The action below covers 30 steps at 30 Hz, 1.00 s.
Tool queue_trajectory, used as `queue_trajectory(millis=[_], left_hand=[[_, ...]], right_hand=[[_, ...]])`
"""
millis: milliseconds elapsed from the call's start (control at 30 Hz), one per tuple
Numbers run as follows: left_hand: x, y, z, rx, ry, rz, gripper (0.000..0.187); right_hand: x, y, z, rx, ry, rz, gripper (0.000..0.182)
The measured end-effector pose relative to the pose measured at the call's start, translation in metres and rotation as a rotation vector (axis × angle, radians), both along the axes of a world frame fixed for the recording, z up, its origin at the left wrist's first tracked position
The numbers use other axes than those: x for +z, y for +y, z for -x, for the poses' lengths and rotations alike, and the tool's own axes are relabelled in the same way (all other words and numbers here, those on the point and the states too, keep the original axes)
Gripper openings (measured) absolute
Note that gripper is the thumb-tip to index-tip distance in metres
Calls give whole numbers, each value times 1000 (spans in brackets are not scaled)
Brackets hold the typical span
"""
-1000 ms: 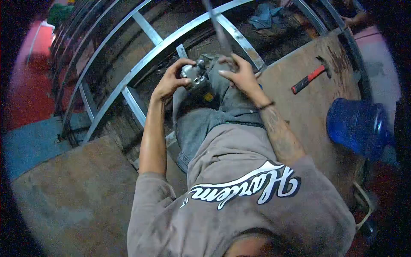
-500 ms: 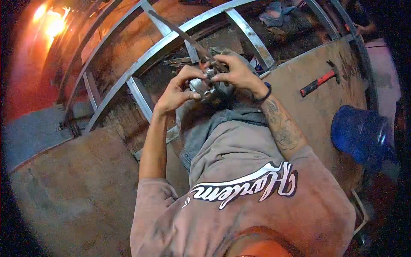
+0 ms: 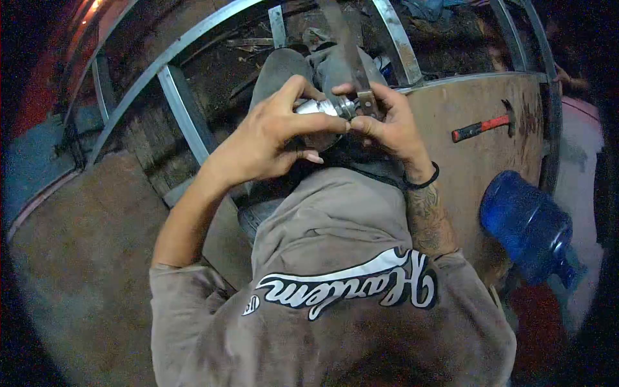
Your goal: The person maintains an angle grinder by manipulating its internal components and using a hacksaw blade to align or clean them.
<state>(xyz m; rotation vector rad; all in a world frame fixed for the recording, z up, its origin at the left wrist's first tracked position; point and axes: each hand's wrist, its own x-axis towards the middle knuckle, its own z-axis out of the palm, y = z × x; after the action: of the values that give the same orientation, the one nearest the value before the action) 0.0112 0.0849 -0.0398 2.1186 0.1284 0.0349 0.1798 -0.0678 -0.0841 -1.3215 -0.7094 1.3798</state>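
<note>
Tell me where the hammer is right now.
In the head view, the hammer lies on the person's right, on the brown board, just beyond the blue plastic jug.

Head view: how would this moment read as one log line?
left hand: holds silver part | right hand: holds bar beside it | hammer: on board

Board (image 3: pixel 438 106) lies open between the right hand (image 3: pixel 389 126) and hammer (image 3: pixel 482 126), metal frame (image 3: pixel 398 42) blocking beyond.
</note>
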Motion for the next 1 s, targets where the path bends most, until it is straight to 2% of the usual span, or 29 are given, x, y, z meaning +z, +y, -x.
queue_trajectory(millis=[67, 133, 333, 467, 533, 700, 767, 1000], left_hand=[[-3, 2, -1, -15, 18, -8, 51], [-2, 1, 3, -23, 9, -24, 51], [-4, 3, 9, -48, -8, -55, 50], [-4, 4, 11, -49, -11, -63, 48], [-5, 5, 13, -47, -8, -67, 47], [-6, 8, 6, -50, -21, -70, 43], [-8, 8, 5, -26, -63, -68, 47], [-7, 2, 11, -28, -51, -46, 44]], right_hand=[[-1, 1, 0, 19, 67, 71, 44], [0, 3, 6, -41, 57, -83, 43], [-9, 6, 3, 47, -103, -121, 43], [-6, 9, 6, 41, -96, -108, 42], [-6, 11, 11, -16, -23, -193, 38], [-6, 12, 4, 42, -130, -117, 36], [-11, 13, 8, -3, -290, -141, 37], [-6, 6, 24, -69, -296, -38, 40]])
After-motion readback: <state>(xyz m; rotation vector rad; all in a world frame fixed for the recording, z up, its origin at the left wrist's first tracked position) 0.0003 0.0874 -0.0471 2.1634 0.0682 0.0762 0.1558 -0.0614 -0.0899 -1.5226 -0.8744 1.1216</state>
